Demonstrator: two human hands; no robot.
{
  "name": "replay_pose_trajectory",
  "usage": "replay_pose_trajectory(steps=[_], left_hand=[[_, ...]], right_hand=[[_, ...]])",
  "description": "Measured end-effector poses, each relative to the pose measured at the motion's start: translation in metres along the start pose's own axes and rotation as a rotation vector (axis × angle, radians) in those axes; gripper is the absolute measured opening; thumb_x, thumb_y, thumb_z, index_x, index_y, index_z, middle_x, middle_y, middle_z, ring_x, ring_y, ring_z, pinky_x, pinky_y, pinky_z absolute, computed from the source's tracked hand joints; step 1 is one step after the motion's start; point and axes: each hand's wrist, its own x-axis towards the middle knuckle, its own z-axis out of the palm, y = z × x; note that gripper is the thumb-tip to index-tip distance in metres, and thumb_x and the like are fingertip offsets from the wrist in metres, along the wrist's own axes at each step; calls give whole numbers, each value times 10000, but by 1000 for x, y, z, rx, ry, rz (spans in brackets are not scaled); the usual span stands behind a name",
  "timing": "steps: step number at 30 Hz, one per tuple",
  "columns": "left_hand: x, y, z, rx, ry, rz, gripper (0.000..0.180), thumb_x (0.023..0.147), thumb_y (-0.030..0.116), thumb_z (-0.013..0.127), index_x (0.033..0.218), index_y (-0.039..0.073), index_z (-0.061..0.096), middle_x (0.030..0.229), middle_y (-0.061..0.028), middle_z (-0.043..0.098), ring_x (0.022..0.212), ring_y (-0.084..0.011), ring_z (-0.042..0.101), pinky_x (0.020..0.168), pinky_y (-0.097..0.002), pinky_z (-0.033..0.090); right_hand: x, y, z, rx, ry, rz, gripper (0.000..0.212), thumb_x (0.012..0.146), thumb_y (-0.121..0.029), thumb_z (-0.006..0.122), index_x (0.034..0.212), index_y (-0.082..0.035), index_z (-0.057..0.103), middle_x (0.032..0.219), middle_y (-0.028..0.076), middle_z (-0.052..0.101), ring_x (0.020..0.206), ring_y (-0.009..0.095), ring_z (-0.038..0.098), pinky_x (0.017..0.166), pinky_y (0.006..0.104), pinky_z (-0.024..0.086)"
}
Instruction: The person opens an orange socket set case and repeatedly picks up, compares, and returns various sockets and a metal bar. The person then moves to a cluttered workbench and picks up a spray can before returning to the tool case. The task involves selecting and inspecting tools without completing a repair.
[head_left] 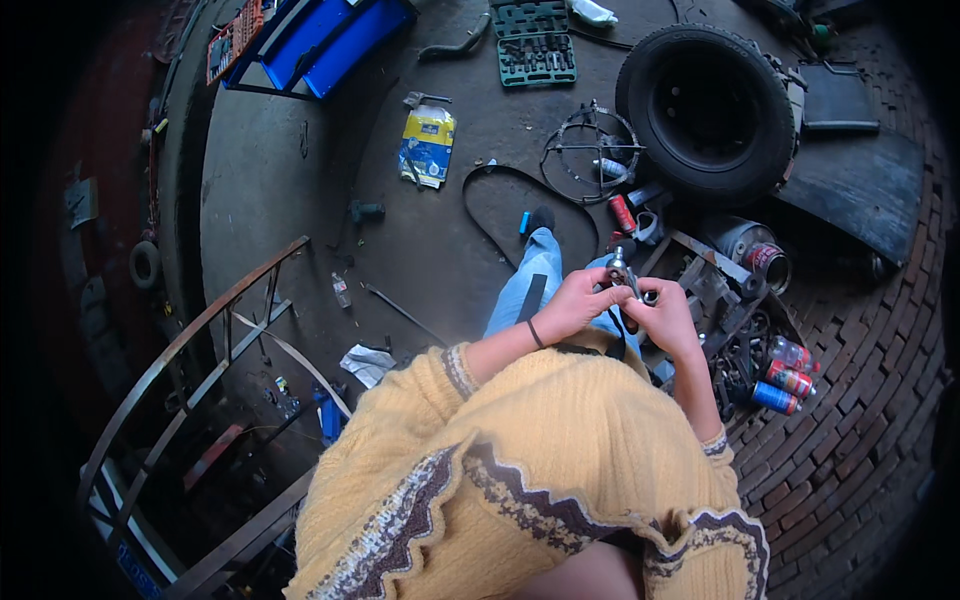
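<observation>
Both of my hands are raised in front of my body, close together, around a shiny metal hand tool (620,268) that looks like a ratchet with a rounded silver head. My left hand (578,305) pinches it from the left with thumb and fingers. From the other side my right hand (664,318) grips it, the fingers curled and the thumb against the metal. A darker handle part shows below the thumbs. My fingers hide much of the tool, so its exact kind is uncertain.
A green socket case (537,60) lies unfolded on the floor ahead. Rightward are a large tyre (708,110), a round wire frame (592,152), and a crate of metal parts (735,345) beside several cans. A belt loop (480,215) lies near my feet; a curved metal rail (190,360) stands left.
</observation>
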Motion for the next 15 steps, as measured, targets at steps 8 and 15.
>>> replay_pose_trajectory(steps=[8,15], left_hand=[[-48,-30,-28,-661,463,-127,164,896,197,634,979,56,625,602,81,444,435,1,331,386,-176,229],[-78,-47,-63,-874,572,-137,107,913,186,605,929,80,600,562,88,381,403,-7,293,368,-175,212]], right_hand=[[36,-39,42,-494,-413,-242,229,823,-223,618,928,-23,653,679,127,647,632,239,655,601,334,487],[55,-43,105,-828,-525,-431,322,843,-274,651,1041,-34,571,615,133,601,542,265,595,500,360,427]])
